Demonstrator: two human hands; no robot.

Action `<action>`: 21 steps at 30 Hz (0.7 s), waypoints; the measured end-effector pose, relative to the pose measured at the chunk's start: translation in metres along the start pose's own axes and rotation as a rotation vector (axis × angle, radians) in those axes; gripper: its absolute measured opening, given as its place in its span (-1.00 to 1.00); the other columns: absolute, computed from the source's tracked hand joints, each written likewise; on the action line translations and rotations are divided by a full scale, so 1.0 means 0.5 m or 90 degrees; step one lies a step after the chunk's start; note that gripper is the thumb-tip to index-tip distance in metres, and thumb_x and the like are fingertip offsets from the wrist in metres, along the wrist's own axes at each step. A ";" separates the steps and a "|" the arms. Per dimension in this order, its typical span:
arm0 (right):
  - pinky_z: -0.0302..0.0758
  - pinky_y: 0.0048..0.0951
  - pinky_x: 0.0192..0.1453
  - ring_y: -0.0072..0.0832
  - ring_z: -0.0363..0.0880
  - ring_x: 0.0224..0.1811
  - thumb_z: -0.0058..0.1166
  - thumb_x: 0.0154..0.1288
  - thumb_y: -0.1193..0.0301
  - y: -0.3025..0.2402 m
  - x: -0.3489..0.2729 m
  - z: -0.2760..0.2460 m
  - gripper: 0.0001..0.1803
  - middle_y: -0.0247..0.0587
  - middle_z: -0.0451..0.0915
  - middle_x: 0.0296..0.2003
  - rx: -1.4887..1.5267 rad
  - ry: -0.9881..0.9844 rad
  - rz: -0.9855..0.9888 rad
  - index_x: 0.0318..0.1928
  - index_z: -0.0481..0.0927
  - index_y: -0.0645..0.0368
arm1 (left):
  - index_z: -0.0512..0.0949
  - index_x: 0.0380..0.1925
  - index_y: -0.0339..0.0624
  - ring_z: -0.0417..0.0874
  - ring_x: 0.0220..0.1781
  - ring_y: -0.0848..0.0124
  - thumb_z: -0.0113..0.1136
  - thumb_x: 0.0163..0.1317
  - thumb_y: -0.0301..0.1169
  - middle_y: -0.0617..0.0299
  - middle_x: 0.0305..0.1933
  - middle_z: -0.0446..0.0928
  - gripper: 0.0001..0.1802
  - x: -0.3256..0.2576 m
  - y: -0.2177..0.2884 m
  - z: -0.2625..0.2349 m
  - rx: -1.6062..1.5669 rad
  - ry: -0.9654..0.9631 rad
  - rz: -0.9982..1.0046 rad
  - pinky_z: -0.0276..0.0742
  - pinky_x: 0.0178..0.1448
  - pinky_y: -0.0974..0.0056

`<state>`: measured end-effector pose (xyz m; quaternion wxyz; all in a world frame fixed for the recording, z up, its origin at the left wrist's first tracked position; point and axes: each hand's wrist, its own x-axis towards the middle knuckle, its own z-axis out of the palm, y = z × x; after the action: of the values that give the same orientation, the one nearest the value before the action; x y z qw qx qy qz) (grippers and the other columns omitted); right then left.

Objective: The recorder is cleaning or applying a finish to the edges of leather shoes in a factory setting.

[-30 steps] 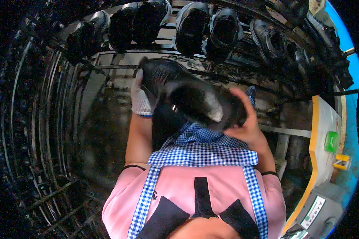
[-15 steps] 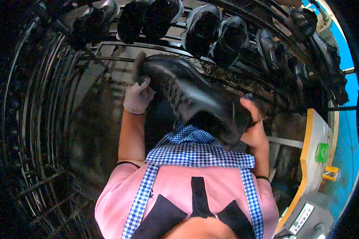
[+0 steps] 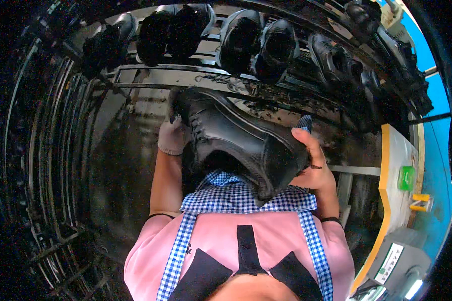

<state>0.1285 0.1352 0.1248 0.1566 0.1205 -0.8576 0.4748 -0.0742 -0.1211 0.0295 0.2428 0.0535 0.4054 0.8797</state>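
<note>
A black leather lace-up shoe (image 3: 236,138) lies on its side in front of my chest, toe pointing lower right. My left hand (image 3: 172,135), in a pale glove, grips its heel end at the upper left. My bare right hand (image 3: 312,163) wraps around the toe end, with a blue checked cloth (image 3: 303,123) tucked behind its fingers. Below the shoe, the blue checked bib and pink front of my apron (image 3: 241,236) fill the lower middle of the view.
A curved metal rack (image 3: 196,75) arcs across the top, carrying several black shoes (image 3: 241,37) on pegs. More rack bars (image 3: 45,165) bend down the left side. At the right stands a yellow-edged table (image 3: 394,165) with a green object (image 3: 406,177), and a grey machine (image 3: 402,261) below.
The shoe has dropped lower and closer to my chest, its toe tilting further down to the right. Both hands kept their grip and came down with it.
</note>
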 end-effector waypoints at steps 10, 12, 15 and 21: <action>0.26 -0.35 0.28 -0.32 0.35 0.21 0.54 -0.41 0.42 -0.046 0.094 0.014 0.12 -0.07 0.35 0.17 -0.014 0.067 0.035 0.27 0.18 0.25 | 0.29 0.20 -0.24 0.40 0.22 0.14 -0.27 0.36 -0.21 0.01 0.22 0.36 -0.50 0.056 -0.177 -0.094 -0.364 0.004 -0.339 0.35 0.28 0.06; 0.27 -0.35 0.27 -0.33 0.35 0.20 0.54 -0.40 0.42 -0.047 0.097 0.016 0.12 -0.07 0.35 0.16 -0.024 0.060 0.038 0.27 0.18 0.24 | 0.31 0.18 -0.24 0.40 0.22 0.13 -0.30 0.35 -0.23 0.01 0.21 0.36 -0.52 0.085 -0.215 -0.146 -0.299 0.002 -0.341 0.40 0.25 0.02; 0.28 -0.37 0.26 -0.35 0.36 0.20 0.54 -0.38 0.42 -0.040 0.093 0.022 0.11 -0.09 0.37 0.14 -0.003 0.051 0.053 0.28 0.17 0.22 | 0.32 0.17 -0.25 0.42 0.20 0.11 -0.31 0.33 -0.24 0.00 0.21 0.37 -0.51 0.089 -0.203 -0.139 -0.252 -0.024 -0.238 0.42 0.22 -0.01; 0.37 -0.36 0.16 -0.31 0.45 0.10 0.52 -0.31 0.31 -0.030 0.086 0.024 0.04 -0.06 0.45 0.04 0.000 0.099 0.082 0.24 0.20 0.20 | 0.28 0.21 -0.19 0.38 0.24 0.10 -0.35 0.40 -0.13 0.01 0.22 0.35 -0.48 0.044 -0.140 -0.056 -0.283 0.000 -0.333 0.35 0.27 -0.02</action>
<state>0.0923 0.1149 0.1470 0.1919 0.0283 -0.8489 0.4917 -0.0746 -0.0913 -0.0433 0.4656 -0.1067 0.2039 0.8546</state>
